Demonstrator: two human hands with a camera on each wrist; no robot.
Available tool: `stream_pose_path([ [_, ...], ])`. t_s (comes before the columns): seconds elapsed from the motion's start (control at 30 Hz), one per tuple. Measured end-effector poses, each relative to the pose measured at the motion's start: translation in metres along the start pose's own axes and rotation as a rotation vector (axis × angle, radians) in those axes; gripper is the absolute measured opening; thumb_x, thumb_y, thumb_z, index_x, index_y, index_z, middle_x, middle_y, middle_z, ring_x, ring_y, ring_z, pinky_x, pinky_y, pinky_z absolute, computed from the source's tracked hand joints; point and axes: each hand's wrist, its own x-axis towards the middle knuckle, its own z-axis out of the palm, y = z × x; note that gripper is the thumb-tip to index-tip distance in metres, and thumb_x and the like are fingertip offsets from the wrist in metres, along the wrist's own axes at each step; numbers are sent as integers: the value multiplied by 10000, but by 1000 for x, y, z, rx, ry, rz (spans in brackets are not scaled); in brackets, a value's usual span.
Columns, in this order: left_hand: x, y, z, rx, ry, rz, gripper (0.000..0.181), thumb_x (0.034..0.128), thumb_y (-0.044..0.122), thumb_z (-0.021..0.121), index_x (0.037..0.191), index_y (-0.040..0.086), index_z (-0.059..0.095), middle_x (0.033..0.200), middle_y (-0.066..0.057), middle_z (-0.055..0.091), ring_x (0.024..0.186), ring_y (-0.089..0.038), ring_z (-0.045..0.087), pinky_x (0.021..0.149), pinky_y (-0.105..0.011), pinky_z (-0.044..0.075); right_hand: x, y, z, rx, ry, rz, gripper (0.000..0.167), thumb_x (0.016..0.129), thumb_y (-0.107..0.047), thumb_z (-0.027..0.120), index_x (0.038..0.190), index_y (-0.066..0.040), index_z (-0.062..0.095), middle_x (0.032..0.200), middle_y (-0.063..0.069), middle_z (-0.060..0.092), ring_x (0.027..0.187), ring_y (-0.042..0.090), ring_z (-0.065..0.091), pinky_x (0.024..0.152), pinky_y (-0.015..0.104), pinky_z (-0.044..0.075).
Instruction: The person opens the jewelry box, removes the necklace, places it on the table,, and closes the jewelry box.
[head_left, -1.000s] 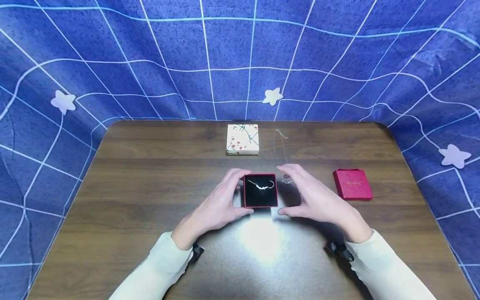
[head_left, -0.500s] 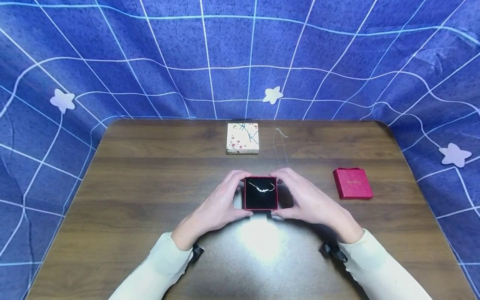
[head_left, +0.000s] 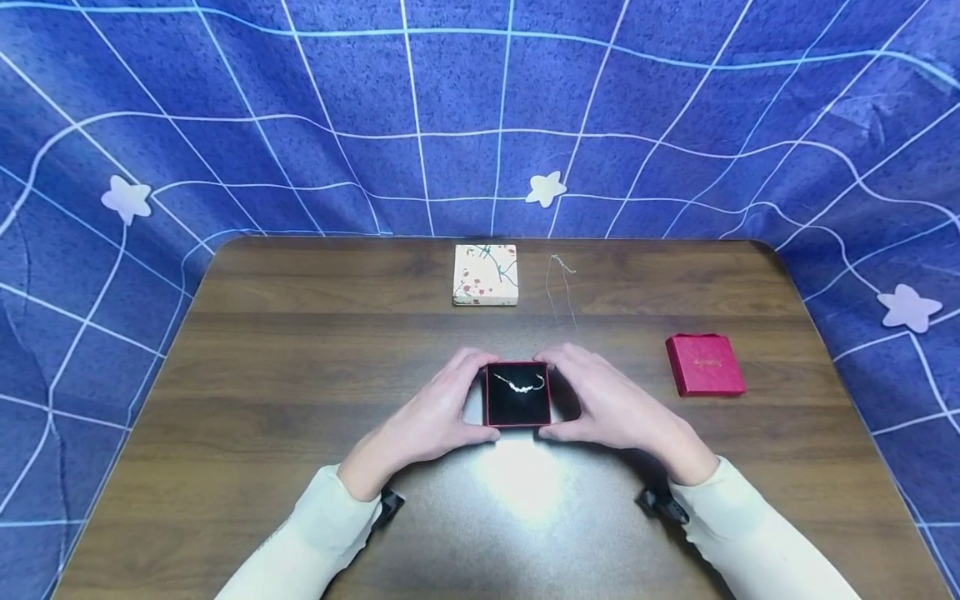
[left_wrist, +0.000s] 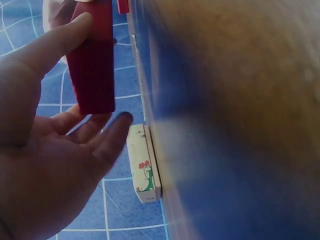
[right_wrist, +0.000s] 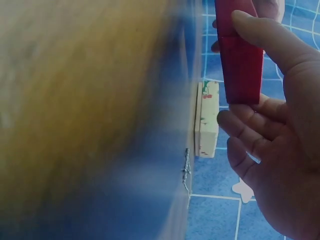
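now left hand (head_left: pixel 435 415) and right hand (head_left: pixel 611 402) pinch black-lined box (head_left: pixel 518 411), with floral box (head_left: pixel 485 276) beyond.

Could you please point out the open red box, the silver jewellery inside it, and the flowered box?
Open red box (left_wrist: pixel 95 72): left wrist view, outer side wall.
Silver jewellery (head_left: pixel 522 389): head view, middle.
Flowered box (head_left: pixel 485 273): head view, top.

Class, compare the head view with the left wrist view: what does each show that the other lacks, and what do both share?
Only the head view: silver jewellery on the black inside of the held box, two pale sleeves, and gold marking on the red square piece at right.

Only the left wrist view: the palm of the left hand, the held box's broad red side, and a gap between box and table.

Both: the left hand, held box, table, blue backdrop and floral box.
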Motion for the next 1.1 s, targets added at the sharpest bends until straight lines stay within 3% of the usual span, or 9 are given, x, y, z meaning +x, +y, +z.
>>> stream_pose_path([
  [0.6,-4,-1,3,106,-56,-45,894,734,337,992,1455,44,551,1397,-51,565,1292,-230,500,1159,-423,404,0,-2,8,-51,-82,46,923,761,-525,932,1469,-79,544,1340,17,627,1259,203,544,1104,490,442],
  [1.1,-2,-2,5,124,-78,-69,894,724,349,996,1449,54,563,1371,-34,585,1238,-213,501,1121,-416,428,1,-3,9,-72,-108,65,940,751,-530,934,1476,-73,547,1352,34,631,1273,218,544,1111,500,434],
])
